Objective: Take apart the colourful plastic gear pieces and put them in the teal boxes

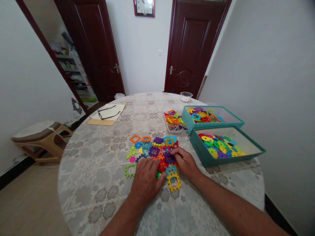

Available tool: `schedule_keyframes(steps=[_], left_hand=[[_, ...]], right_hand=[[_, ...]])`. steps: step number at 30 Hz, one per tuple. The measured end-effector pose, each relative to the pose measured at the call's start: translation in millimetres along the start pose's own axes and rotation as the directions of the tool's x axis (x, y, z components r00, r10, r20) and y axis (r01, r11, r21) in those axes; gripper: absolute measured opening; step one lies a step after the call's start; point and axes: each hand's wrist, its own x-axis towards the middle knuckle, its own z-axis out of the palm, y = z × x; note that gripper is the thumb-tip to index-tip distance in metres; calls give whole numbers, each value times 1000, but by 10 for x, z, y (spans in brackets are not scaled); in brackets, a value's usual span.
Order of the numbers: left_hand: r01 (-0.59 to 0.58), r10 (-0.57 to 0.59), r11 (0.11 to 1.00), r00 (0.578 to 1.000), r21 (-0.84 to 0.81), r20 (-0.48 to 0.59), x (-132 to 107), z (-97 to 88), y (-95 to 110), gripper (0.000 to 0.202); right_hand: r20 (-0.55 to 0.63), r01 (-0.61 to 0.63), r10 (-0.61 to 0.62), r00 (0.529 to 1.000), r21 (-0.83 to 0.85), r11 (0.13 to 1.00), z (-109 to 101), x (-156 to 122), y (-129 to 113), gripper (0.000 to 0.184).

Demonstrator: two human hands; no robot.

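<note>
A flat patch of colourful toothed plastic building pieces (161, 149) lies on the table, several of them joined. My left hand (147, 177) rests palm down over its near left part, fingers stretched out and covering some pieces. At the right side, my right hand (186, 162) has its fingers bent and closed at the edge of a purple square frame piece (169, 158). A yellow square frame (174, 182) with a light blue piece (171, 169) above it sticks out toward me between the hands. A green square frame (130, 170) lies left of my left hand.
Two teal boxes (227, 160) hold gear-like discs and other pieces at the right. Beside them is a clear tray (177, 131) of small pieces. Glasses (108, 117) lie on paper at the far left; a clear bowl (186, 95) stands at the back edge.
</note>
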Motion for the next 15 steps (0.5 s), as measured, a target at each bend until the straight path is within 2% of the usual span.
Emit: schedule_keyframes(steps=[5,11,15], left_hand=[[-18,17,999,999,29,39,0,-20,20,41],[-1,1,999,1000,37,-4,-28,46,-44,32],[20,-17,999,998,44,-65,-41,83,-94,29]], right_hand=[[-8,-10,11,1000,58,998,-6,6,46,25],[-30,-65,70,997,149,987,-15,56,98,26],[6,28,-29,1000,46,999,-39,58,91,26]])
